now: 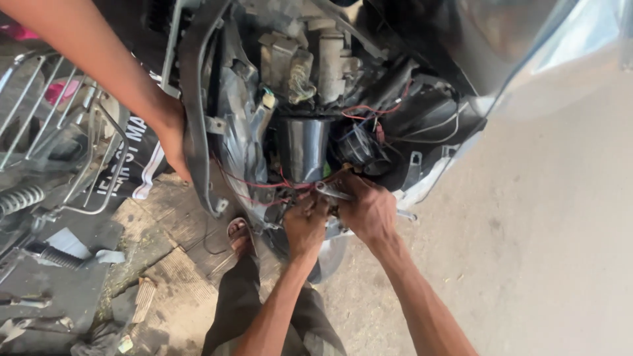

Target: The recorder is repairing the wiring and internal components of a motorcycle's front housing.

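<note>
I look down into the opened front of a scooter [316, 79] with its cover off. My right hand [369, 209] is closed on a silver metal wrench [331, 192], whose tip sits just under a shiny black cylinder [303, 148]. My left hand [306, 225] is right beside it with its fingers curled tight around a fitting among the red wires [264, 186]; what it grips is hidden. Another person's hand [173, 142] reaches in from the top left and holds the edge of the black front frame [196, 112].
A round black part [359, 146] sits right of the cylinder, with loose wires around it. A second bike's metal rack [46, 112] and spring [20, 198] stand at the left. My sandalled foot [239, 234] rests on broken paving. Grey concrete floor [541, 231] lies to the right.
</note>
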